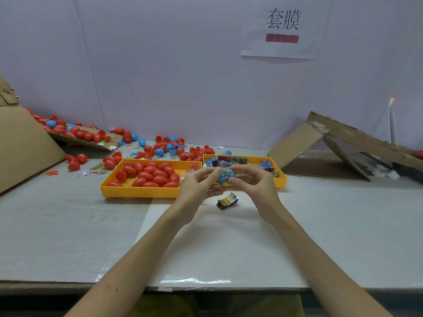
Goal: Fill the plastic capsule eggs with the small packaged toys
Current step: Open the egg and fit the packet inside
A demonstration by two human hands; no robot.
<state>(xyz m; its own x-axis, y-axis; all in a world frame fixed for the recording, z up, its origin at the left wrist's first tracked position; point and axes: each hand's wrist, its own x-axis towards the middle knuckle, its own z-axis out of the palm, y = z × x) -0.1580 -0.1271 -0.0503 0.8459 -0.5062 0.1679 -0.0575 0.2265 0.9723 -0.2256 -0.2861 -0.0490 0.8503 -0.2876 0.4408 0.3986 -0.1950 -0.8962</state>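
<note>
From the head view, my hands are together above the near edge of the two trays. My left hand holds a blue plastic capsule egg, and my right hand pinches a small green-printed toy packet at the egg's right side. I judge I am mid-stuffing: the packet looks only partly in, though my fingers hide the opening.

Next, I'd say, the packet needs pushing fully inside so the shell can close without catching the wrapper.

A second yellow-and-black toy packet lies on the surface just near of my hands. The left yellow plastic tray holds red eggs, and the right yellow plastic tray holds more packets.
</note>
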